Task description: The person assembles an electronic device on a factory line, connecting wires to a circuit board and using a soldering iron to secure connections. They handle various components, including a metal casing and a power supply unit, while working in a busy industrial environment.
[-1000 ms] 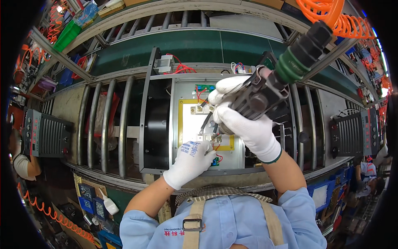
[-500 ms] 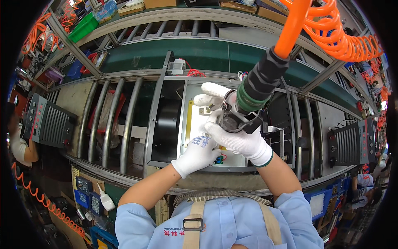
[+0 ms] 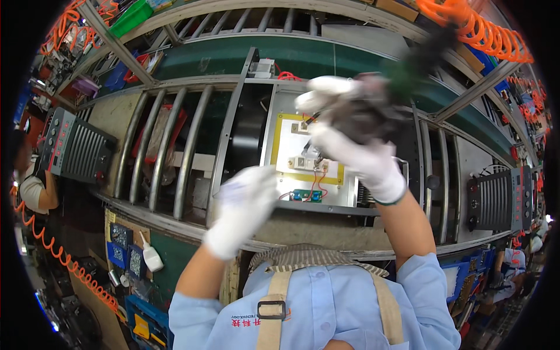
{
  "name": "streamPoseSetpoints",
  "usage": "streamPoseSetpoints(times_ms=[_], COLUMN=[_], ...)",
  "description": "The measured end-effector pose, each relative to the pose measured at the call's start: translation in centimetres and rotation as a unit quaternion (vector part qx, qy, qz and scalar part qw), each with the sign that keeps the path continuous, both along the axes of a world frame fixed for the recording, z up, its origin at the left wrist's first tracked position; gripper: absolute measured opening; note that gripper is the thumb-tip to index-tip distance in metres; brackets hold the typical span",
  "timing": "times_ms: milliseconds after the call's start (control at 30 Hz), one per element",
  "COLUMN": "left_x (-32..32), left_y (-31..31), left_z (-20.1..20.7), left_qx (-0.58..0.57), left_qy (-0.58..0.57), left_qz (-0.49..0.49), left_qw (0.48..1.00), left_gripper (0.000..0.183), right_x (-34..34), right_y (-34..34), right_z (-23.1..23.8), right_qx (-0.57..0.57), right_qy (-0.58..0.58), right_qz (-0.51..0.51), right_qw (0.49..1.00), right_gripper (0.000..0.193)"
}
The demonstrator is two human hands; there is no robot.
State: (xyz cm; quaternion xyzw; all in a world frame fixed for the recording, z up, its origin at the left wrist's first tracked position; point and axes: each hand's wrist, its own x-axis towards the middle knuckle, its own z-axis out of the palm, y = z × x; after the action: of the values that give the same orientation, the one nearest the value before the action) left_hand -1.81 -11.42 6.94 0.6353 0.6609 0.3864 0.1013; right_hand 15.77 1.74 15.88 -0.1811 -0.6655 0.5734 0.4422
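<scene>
My right hand (image 3: 364,160), in a white glove, is wrapped round a black and green air screwdriver (image 3: 370,116), both smeared by motion. It is over the right part of an open metal chassis (image 3: 344,209); the tool's tip cannot be made out. My left hand (image 3: 242,204), also gloved, is a blur above the chassis's near left corner, its fingers unclear. Inside the chassis lies a white plate with a yellow border (image 3: 277,146). Pale terminal blocks (image 3: 303,163) sit on it, with black and red wires. A small green circuit board (image 3: 307,195) lies at the near edge.
Steel rollers (image 3: 192,151) flank the chassis. A green conveyor belt (image 3: 204,67) runs behind it. Grey machines with control panels stand at left (image 3: 79,146) and right (image 3: 499,198). An orange coiled hose (image 3: 484,35) hangs above. A white squeeze bottle (image 3: 152,258) stands near blue parts bins (image 3: 121,235).
My left hand has drawn back left from the plate, uncovering the terminal blocks and circuit board. My right hand has shifted up and right with the air screwdriver. The view has moved slightly.
</scene>
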Motion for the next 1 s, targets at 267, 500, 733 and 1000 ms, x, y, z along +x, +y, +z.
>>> streamPoseSetpoints(times_ms=[267, 500, 733, 1000], left_x=[-8.8, -2.9, -5.7, -6.0], left_y=[-28.3, -33.4, -32.0, -24.5], left_z=[-5.9, -17.0, -21.9, -13.0], left_qx=[-0.511, -0.367, -0.357, -0.19], left_qy=[0.2, 0.146, 0.176, -0.279], left_qz=[0.225, 0.404, 0.405, 0.432], left_qw=[0.805, 0.825, 0.823, 0.836], left_gripper=[0.017, 0.021, 0.018, 0.011], right_x=[11.7, 12.6, 10.8, 12.6], right_y=[-3.0, -4.7, -6.1, -5.8], right_z=[1.1, -0.9, 0.3, 0.3], right_qx=[0.042, -0.068, -0.058, -0.042], right_qy=[0.229, 0.249, 0.336, 0.327], right_qz=[0.042, -0.105, 0.082, 0.049], right_qw=[0.971, 0.96, 0.936, 0.943], right_gripper=[0.051, 0.044, 0.055, 0.06])
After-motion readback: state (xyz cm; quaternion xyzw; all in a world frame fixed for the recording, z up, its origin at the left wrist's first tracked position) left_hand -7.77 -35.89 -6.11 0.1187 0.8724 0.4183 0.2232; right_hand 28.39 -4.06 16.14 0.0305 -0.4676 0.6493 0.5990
